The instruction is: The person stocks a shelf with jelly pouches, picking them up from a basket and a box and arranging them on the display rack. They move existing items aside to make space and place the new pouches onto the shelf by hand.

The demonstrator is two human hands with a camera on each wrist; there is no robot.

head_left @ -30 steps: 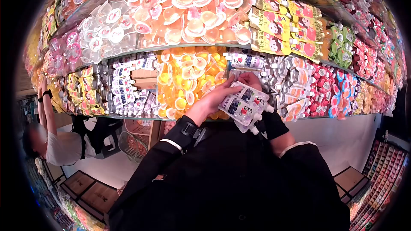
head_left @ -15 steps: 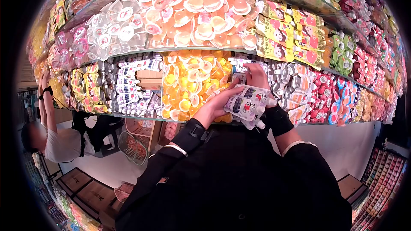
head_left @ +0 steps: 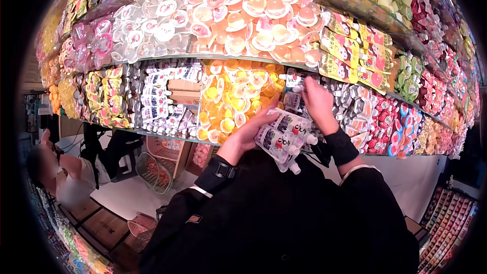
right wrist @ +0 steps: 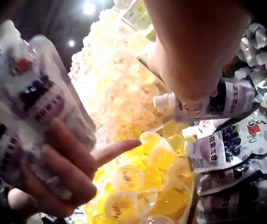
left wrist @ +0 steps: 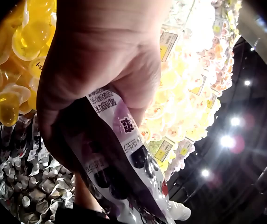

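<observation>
Collecting step, apparently. The left hand (head_left: 248, 133) grips purple-and-white, white-capped plastic pouches (head_left: 284, 134); the right hand (head_left: 319, 102) meets a similar shelf pouch (right wrist: 236, 97), finger closure indeterminable. Next move calls for a secure pinch, bundle steady.

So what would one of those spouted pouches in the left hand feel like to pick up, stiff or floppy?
Probably floppy: the pouch looks like thin, glossy film that should give under the left hand. Its white cap looks rigid, so that end may stay firm. The shiny surface might be slightly slippery.
</observation>
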